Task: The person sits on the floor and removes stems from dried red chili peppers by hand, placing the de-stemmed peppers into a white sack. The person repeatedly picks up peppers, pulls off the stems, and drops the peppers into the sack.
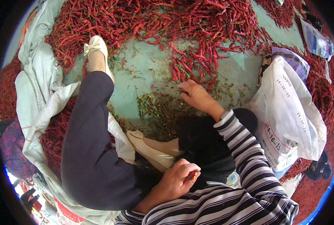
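My left hand [176, 180] is close to my lap, its fingers curled around at least one red chili pepper [192, 175], whose cut or broken end shows at the thumb. How many lie inside the fist is hidden. Further out, my right hand [198, 94] hovers over the pale green sheet [133, 70], thumb and fingers apart, with nothing visible between them. Just beyond it is a small cluster of red chili peppers [195, 62], spilling from a broad chili heap [155, 19]. Green stems and bits [150, 105] lie scattered on the sheet, left of this hand.
A white woven sack [282, 112] bearing print stands at the right, near my knee. More whitish sacking [40, 92] runs down the left, partly around chilies [57, 129]. My outstretched leg [85, 140] and cream shoe [96, 45] reach the heap's edge. A purple bag [292, 62] lies behind the sack.
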Demonstrator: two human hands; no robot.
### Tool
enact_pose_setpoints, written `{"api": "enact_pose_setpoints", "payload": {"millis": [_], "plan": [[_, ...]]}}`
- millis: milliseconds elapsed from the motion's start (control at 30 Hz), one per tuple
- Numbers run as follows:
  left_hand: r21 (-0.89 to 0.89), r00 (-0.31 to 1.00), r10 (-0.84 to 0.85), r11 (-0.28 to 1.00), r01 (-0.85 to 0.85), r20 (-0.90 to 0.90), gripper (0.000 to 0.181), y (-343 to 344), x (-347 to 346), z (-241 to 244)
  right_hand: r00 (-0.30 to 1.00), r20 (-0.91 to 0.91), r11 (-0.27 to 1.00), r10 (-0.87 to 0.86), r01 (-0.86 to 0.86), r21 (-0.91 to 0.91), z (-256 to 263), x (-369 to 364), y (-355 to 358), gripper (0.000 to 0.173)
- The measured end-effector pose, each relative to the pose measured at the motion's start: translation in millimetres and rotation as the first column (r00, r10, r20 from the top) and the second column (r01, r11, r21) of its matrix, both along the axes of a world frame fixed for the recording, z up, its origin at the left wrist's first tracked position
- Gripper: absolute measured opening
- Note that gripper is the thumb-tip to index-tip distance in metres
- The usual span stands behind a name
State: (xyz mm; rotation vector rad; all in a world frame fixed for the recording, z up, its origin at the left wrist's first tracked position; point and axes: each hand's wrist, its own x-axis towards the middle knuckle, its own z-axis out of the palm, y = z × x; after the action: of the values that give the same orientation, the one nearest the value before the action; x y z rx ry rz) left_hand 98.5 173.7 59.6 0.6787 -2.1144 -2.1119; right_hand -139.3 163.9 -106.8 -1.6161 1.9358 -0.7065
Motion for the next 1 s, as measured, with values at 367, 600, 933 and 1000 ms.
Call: {"api": "enact_pose_setpoints", "payload": {"millis": [367, 600, 933, 1000], "plan": [[-0.278, 0.981, 0.158, 0.943, -0.184, -0.115, 0.027, -4.1, -6.4, -13.0, 0.510, 0.630, 0.733, -0.586, 0.664, 0.144, 84.4, 40.8, 116.2, 0.012], [-0.431, 0.984, -0.047, 0.894, 0.119, 0.173, 0.027, 15.0, -7.8, -20.2, 0.551, 0.789, 0.888, -0.273, 0.459, -0.013, 122.1, 109.7, 143.9, 0.011], [-0.675, 0.987, -0.085, 0.721, 0.156, 0.137, 0.024, 13.3, -5.6, -15.1, 0.574, 0.709, 0.881, -0.409, 0.449, 0.145, 121.7, 110.8, 150.1, 0.008], [-0.682, 0.991, -0.077, 0.719, 0.134, 0.113, 0.023, 11.1, -7.3, -17.2, 0.620, 0.697, 0.901, -0.360, 0.426, 0.086, 119.1, 108.2, 147.5, 0.008]]}}
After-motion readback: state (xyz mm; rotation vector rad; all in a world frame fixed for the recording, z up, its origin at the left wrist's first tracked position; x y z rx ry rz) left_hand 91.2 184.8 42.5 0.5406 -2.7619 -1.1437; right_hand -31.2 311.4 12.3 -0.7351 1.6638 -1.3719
